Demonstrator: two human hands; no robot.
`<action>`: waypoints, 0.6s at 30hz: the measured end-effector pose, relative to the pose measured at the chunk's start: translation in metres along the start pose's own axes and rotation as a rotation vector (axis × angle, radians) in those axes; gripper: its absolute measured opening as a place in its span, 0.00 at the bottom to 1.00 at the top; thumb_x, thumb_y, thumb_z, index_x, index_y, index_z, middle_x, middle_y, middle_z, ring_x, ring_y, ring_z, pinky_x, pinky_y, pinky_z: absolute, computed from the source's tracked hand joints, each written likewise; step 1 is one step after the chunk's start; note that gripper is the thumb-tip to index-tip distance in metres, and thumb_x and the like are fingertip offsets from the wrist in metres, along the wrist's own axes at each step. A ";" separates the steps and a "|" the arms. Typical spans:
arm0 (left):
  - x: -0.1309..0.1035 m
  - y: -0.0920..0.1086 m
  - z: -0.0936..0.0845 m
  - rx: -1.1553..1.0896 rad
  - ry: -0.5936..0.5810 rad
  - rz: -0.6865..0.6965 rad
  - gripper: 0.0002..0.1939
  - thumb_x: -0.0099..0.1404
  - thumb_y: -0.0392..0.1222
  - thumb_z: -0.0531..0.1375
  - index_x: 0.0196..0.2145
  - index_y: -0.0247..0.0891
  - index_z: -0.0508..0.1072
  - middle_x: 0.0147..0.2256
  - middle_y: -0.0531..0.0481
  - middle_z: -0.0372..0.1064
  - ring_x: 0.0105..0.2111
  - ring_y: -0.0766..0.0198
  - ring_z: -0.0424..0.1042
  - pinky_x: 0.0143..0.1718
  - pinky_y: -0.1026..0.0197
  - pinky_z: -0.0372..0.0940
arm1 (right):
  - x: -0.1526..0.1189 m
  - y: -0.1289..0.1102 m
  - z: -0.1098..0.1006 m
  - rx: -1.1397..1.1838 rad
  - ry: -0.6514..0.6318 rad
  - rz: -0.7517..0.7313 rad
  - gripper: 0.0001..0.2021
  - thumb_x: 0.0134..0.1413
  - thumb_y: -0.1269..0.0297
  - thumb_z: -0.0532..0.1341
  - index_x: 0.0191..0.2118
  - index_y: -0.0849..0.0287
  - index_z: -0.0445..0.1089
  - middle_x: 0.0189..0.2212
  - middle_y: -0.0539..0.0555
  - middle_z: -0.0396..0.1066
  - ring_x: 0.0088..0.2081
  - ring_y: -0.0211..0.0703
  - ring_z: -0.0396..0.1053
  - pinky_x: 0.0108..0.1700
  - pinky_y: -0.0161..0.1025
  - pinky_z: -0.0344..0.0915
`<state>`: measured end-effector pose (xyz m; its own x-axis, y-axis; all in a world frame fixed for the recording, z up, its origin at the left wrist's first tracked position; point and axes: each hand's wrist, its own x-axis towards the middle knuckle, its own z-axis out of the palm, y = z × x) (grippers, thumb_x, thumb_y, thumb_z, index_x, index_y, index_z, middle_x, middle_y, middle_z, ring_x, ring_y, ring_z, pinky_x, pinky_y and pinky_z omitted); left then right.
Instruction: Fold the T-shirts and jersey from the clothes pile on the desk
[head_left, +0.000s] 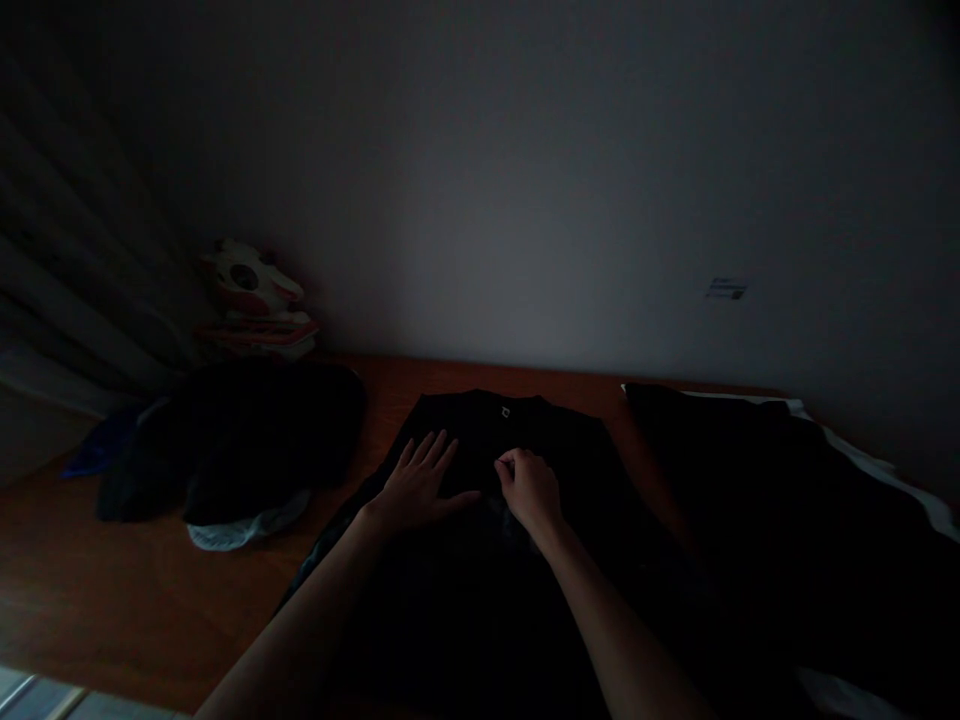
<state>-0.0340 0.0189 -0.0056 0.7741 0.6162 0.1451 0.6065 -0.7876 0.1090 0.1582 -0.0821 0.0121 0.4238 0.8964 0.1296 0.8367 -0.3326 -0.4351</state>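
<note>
A black shirt lies spread on the wooden table, its collar end toward the wall and a small pale label near the neck. My left hand rests flat on its upper part, fingers spread and thumb stretched to the right. Just right of it, my right hand is over the shirt with thumb and forefinger pinched together. Whatever is between those fingertips is too dark and small to make out. A faint greyish patch shows on the cloth below the pinch.
A heap of dark cloth with a clear plastic bag under it lies on the table at left. Behind it stands a white-and-pink toy-like object. More black garments with white edges lie at right. A wall rises behind.
</note>
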 end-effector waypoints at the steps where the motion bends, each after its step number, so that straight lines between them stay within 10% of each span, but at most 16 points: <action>1: 0.000 0.001 -0.002 0.002 -0.002 0.009 0.50 0.65 0.76 0.46 0.72 0.39 0.51 0.72 0.38 0.44 0.71 0.39 0.43 0.68 0.34 0.42 | 0.001 0.001 -0.001 0.027 -0.007 0.003 0.09 0.68 0.63 0.57 0.44 0.56 0.74 0.43 0.56 0.77 0.45 0.47 0.74 0.45 0.39 0.63; 10: 0.001 0.011 -0.011 -0.041 -0.091 0.211 0.40 0.71 0.69 0.43 0.72 0.46 0.49 0.73 0.44 0.40 0.72 0.47 0.42 0.70 0.38 0.39 | 0.006 0.004 -0.003 0.112 -0.072 -0.032 0.13 0.68 0.63 0.54 0.48 0.60 0.74 0.47 0.61 0.77 0.50 0.50 0.73 0.50 0.41 0.65; 18: 0.000 0.010 -0.011 -0.033 -0.100 0.218 0.41 0.69 0.71 0.44 0.72 0.49 0.47 0.73 0.43 0.36 0.72 0.45 0.40 0.69 0.36 0.38 | 0.045 0.057 -0.054 0.130 -0.260 -0.330 0.09 0.64 0.66 0.58 0.43 0.56 0.77 0.44 0.56 0.78 0.46 0.46 0.74 0.51 0.40 0.66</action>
<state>-0.0299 0.0115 0.0061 0.9012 0.4276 0.0710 0.4181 -0.9007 0.1176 0.2442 -0.0765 0.0413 0.0264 0.9979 0.0594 0.8547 0.0082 -0.5190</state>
